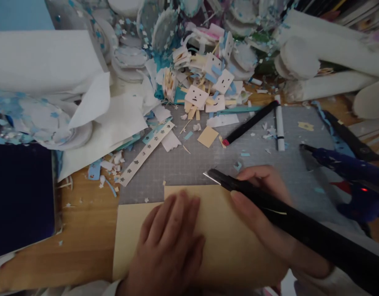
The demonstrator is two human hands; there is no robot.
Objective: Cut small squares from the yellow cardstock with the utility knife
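Observation:
My left hand (169, 242) lies flat, fingers together, pressing on a tan sheet of paper (220, 242) that rests partly on a grey cutting mat (189, 164). My right hand (263, 213) grips a long black utility knife (300, 228). Its blade tip (208, 174) sits just above the sheet's top edge, on the mat. The sheet has a stepped top-left corner.
A pile of paper scraps and small white squares with drawn faces (197, 96) lies at the back. A punched white strip (146, 152), a black pen (249, 122), a white marker (279, 123) and a blue glue gun (349, 172) lie around the mat. Dark blue card (21, 197) is left.

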